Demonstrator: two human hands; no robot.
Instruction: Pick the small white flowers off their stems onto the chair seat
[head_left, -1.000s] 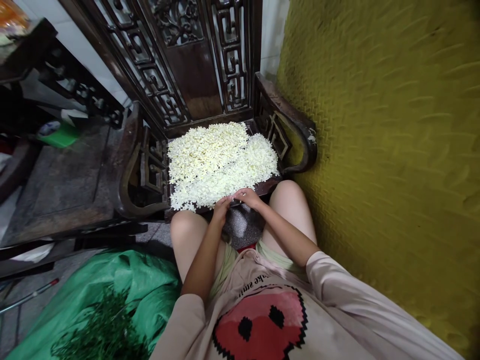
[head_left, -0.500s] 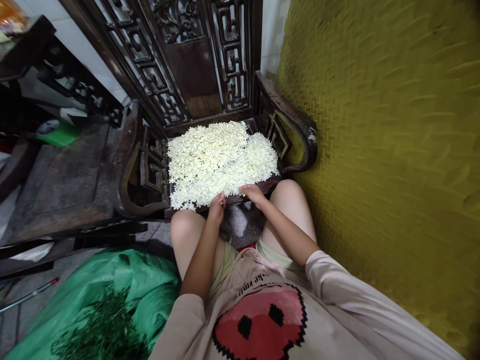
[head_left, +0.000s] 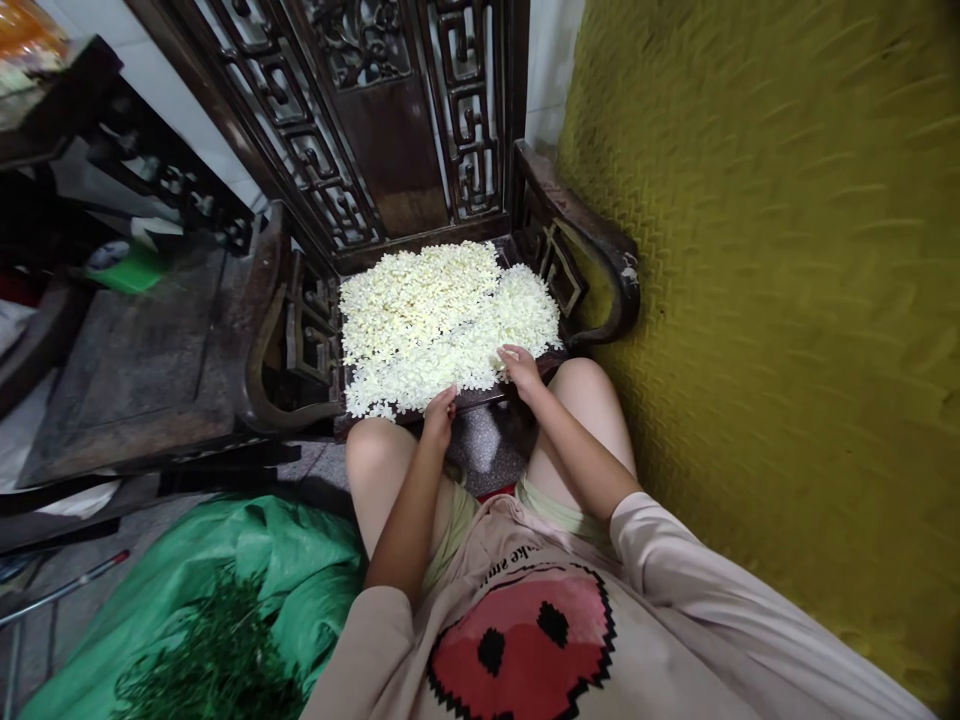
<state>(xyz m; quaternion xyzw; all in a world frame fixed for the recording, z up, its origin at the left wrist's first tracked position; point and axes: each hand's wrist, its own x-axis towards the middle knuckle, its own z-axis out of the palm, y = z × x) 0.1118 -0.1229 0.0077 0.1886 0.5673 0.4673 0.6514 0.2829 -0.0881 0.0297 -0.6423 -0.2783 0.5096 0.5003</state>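
A heap of small white flowers (head_left: 442, 320) covers the seat of a dark carved wooden chair (head_left: 600, 250) in front of my knees. My left hand (head_left: 439, 415) rests at the seat's front edge, fingers curled together; what they hold, if anything, is too small to make out. My right hand (head_left: 519, 366) lies on the near right edge of the flower heap, fingers bent down onto the blossoms, seemingly pinching at them.
A yellow textured wall (head_left: 787, 300) fills the right side. A second dark wooden chair (head_left: 150, 360) stands to the left. On the floor at lower left lies a green sheet (head_left: 247, 570) with a bundle of green stems (head_left: 202, 660) on it.
My two hands, together at the seat's front edge a second ago, have parted. The right hand moved right and forward onto the flowers; the left stayed near the edge.
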